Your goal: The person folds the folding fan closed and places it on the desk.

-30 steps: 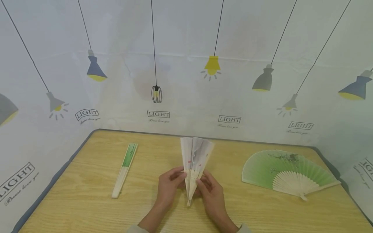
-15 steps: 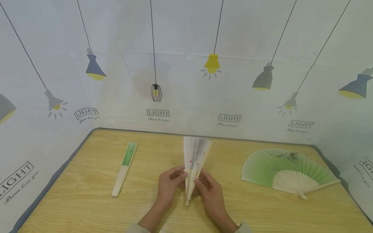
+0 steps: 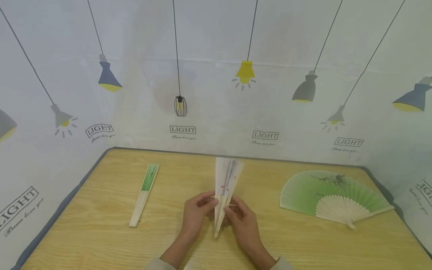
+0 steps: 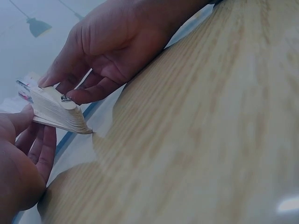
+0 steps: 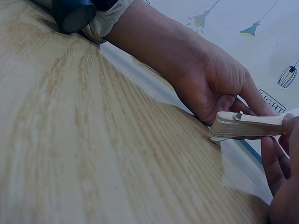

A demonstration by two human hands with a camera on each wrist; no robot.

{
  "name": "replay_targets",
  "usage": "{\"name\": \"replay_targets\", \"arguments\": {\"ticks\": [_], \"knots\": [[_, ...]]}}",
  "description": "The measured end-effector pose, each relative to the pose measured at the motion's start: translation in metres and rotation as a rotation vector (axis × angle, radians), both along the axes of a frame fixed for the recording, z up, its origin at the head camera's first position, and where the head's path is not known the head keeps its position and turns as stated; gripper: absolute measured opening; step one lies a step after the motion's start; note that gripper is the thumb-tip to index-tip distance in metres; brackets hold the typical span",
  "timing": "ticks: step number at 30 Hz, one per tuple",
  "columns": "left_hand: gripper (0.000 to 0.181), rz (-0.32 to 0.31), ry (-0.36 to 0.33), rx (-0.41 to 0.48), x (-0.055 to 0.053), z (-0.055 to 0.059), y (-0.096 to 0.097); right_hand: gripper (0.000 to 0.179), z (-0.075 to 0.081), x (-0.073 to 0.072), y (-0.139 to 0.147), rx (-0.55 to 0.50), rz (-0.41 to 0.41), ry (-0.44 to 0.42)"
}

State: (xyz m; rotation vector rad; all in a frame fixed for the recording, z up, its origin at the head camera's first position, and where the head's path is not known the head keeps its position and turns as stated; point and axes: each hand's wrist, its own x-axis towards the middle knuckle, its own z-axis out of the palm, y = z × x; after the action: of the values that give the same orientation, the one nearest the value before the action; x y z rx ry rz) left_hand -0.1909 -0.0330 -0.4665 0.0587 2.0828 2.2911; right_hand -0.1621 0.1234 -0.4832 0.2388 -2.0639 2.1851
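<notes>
In the head view a partly folded white folding fan (image 3: pixel 222 185), with grey shading and small red marks, points away from me over the middle of the table. My left hand (image 3: pixel 197 213) pinches its wooden ribs from the left, thumb on top. From the right, my right hand (image 3: pixel 244 223) grips the ribs with thumb and fingers. Both wrist views show the stacked rib ends and a metal pivot pin (image 5: pixel 238 115). A folded green fan (image 3: pixel 145 195) lies to the left. To the right, an open green fan (image 3: pixel 320 195) lies spread, with a dark printed motif.
The wooden table (image 3: pixel 101 240) has a dark edge along its back and sides. Behind it hangs a pale cloth backdrop (image 3: pixel 216 93) printed with lamps and lettering.
The white fan has narrowed between my hands, its leaf drawn closer together. My right thumb has shifted slightly left. The two green fans stay in place.
</notes>
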Motion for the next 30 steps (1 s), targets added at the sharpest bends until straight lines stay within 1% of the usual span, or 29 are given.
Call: {"name": "replay_targets", "arguments": {"ticks": [4,5,6,7,11,13,14,21,26,30], "knots": [[0.027,-0.001,0.013,-0.032,0.006,0.015,0.000,0.043,-0.001,0.000,0.000,-0.002,-0.001,-0.004],[0.027,-0.002,0.019,-0.032,0.007,0.017,0.000,0.043,0.001,0.000,-0.001,0.002,-0.003,-0.012],[0.027,-0.002,0.018,-0.035,0.008,0.018,0.000,0.043,0.005,0.002,-0.001,0.006,-0.002,-0.010],[0.027,-0.002,0.018,-0.037,0.008,0.018,0.000,0.043,0.005,0.002,-0.001,0.008,-0.004,-0.010],[0.027,-0.005,0.022,-0.044,0.008,0.018,0.000,0.041,0.021,0.007,-0.004,0.038,-0.005,-0.019],[0.027,-0.007,0.019,-0.047,0.007,0.018,0.000,0.039,0.022,0.008,-0.003,0.047,-0.002,-0.009],[0.027,-0.008,0.020,-0.045,0.008,0.018,0.000,0.038,0.026,0.009,-0.004,0.055,0.000,-0.005],[0.026,-0.012,0.046,-0.035,0.008,0.018,-0.001,0.036,0.002,0.000,-0.001,0.023,0.008,-0.010],[0.025,-0.010,0.043,-0.033,0.009,0.018,-0.001,0.036,0.001,0.000,0.000,0.015,0.024,0.004],[0.025,-0.017,0.037,-0.028,0.008,0.016,-0.001,0.036,0.002,0.001,0.000,0.016,0.030,0.004]]}}
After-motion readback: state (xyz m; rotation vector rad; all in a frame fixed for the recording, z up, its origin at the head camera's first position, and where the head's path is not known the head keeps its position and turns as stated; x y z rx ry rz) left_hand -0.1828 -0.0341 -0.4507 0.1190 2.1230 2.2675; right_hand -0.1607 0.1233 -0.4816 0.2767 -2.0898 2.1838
